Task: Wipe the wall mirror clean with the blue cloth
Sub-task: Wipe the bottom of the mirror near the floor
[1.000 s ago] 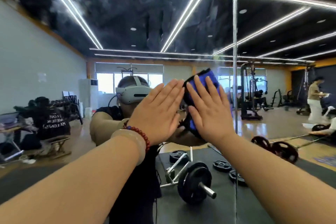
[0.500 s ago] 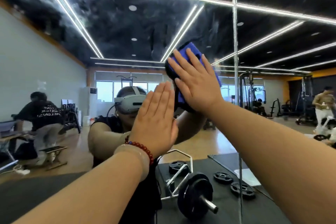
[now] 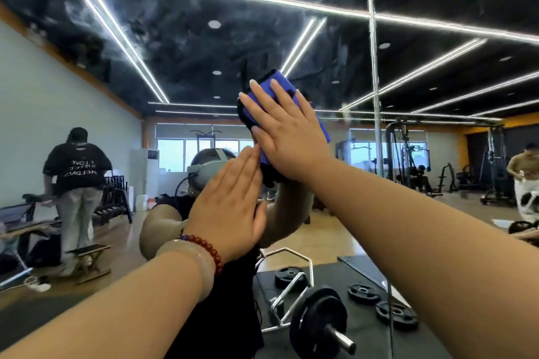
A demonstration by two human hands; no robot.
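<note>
The wall mirror (image 3: 116, 131) fills the whole view and reflects a gym. My right hand (image 3: 287, 137) lies flat with straight fingers on the folded blue cloth (image 3: 275, 84) and presses it against the glass a little above centre. Only the cloth's top corner and right edge show past the fingers. My left hand (image 3: 230, 201), flat with straight fingers and a red bead bracelet at the wrist, rests on the mirror just below and left of the right hand. Smears and haze show on the glass in the upper part.
A vertical seam (image 3: 373, 67) between mirror panels runs right of my hands. Reflected in the glass are a barbell with plates (image 3: 318, 326) on a black mat, loose weight plates (image 3: 363, 293), gym machines at the right, and a person standing at the left (image 3: 77, 181).
My right hand has slid the blue cloth upward and leftward across the glass. My left hand has stayed flat on the mirror, now sitting lower than the right.
</note>
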